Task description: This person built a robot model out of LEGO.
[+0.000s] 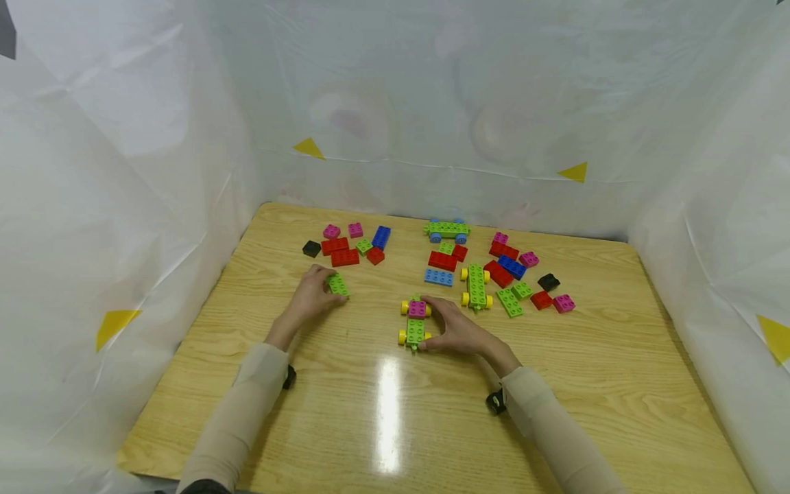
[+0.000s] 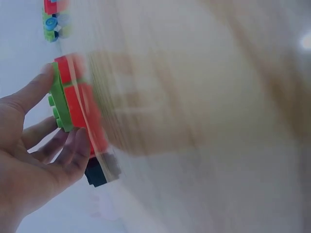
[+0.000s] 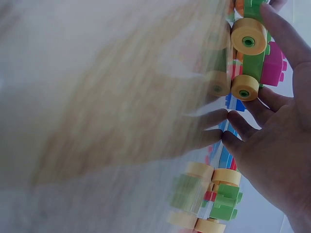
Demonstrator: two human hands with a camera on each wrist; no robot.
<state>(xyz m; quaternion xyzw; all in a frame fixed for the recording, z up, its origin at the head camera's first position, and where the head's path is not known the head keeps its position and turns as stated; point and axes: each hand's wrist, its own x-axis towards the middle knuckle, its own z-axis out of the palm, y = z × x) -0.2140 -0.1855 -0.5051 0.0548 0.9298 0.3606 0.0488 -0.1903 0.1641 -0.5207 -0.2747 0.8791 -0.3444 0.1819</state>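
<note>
My left hand (image 1: pixel 313 296) pinches a lime-green toy building brick (image 1: pixel 338 285) by its ends, thumb on one and fingers on the other. In the left wrist view the green brick (image 2: pixel 59 99) is tilted, studs turned toward the palm. A green toy car base (image 1: pixel 415 332) on yellow wheels stands in the middle of the table, with a pink brick (image 1: pixel 417 309) on its far end. My right hand (image 1: pixel 459 329) holds this base from the right side, thumb at the near end and fingertips by the far wheels. The right wrist view shows its yellow wheel (image 3: pixel 249 36) close up.
Another yellow-wheeled green base (image 1: pixel 476 285) stands right of the held one. At the back is a blue-wheeled base (image 1: pixel 447 229). Several loose bricks lie behind my left hand, including a black brick (image 1: pixel 311 248). More lie mid-table, with a light-blue brick (image 1: pixel 439 277), and at right.
</note>
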